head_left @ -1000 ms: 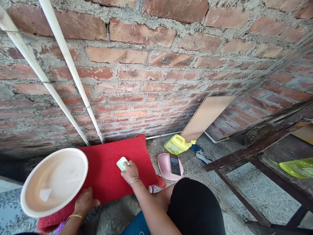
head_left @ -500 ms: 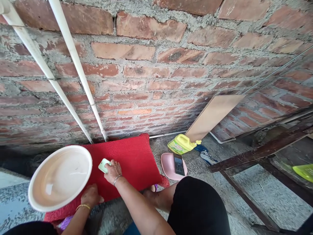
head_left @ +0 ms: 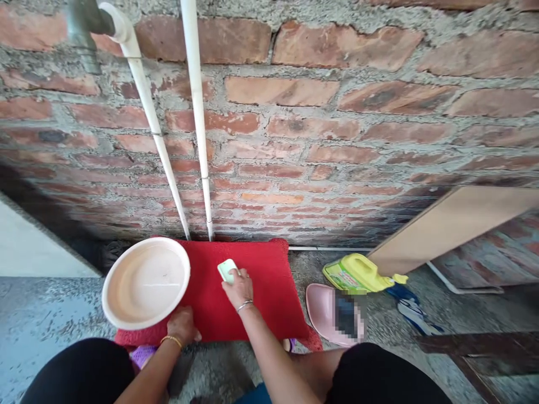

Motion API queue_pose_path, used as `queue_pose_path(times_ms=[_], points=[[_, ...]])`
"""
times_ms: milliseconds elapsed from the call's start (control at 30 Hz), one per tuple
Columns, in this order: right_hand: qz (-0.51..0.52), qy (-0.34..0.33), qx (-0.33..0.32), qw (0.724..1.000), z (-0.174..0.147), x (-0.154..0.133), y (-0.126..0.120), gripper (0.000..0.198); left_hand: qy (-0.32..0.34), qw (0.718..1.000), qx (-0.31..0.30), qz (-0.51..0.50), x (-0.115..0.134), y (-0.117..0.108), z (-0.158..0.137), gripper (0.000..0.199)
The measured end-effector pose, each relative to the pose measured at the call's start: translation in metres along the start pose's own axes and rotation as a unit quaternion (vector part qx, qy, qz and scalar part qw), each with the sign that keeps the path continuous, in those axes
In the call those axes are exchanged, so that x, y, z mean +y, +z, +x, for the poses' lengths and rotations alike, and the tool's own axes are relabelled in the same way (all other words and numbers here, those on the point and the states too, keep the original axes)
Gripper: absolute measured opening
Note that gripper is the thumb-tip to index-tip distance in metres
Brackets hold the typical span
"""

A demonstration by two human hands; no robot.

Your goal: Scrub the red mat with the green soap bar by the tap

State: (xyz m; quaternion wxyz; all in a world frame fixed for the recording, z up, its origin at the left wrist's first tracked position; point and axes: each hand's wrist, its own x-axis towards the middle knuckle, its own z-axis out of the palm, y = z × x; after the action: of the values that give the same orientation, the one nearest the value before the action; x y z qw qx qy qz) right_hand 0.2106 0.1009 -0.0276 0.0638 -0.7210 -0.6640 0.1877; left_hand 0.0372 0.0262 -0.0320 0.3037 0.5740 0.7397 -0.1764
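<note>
A red cloth (head_left: 261,303) is spread flat over a low raised surface against the wall, its textured edges hanging down. On it, my right hand (head_left: 239,289) grips a pale green scrub brush (head_left: 228,270) with a smooth rounded back; its underside is hidden. My left hand (head_left: 182,325) is closed at the cloth's front edge, just beside the basin, fingers partly hidden. The round white basin (head_left: 112,303), with what looks like water inside, rests on the cloth's left end.
Right of the cloth, a pink basin or stool (head_left: 319,308) bears a blurred dark object. Behind it lies a yellow-green jug (head_left: 357,272), near a leaning board (head_left: 446,224). White pipes (head_left: 197,112) run down the brick wall, with a tap (head_left: 84,33) at upper left.
My view has swung left, so everything sits further right and the tap has come in. My right hand still holds the brush near the cloth's middle; the left stays by the basin.
</note>
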Motion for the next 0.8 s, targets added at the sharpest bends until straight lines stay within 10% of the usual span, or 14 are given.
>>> queue_pose_path(times_ms=[167, 467, 800], points=[[-0.028, -0.123, -0.062, 0.990, 0.006, -0.052, 0.023, 0.033, -0.009, 1.000, 0.003, -0.020, 0.000, 0.000, -0.001, 0.061], [-0.084, 0.145, 0.040, 0.985, 0.021, 0.075, -0.030, 0.034, -0.007, 0.999, 0.009, -0.041, -0.004, 0.001, -0.002, 0.060], [-0.033, -0.122, -0.068, 0.990, 0.018, -0.060, 0.026, 0.032, -0.030, 0.999, 0.002, -0.035, 0.001, 0.002, 0.003, 0.068]])
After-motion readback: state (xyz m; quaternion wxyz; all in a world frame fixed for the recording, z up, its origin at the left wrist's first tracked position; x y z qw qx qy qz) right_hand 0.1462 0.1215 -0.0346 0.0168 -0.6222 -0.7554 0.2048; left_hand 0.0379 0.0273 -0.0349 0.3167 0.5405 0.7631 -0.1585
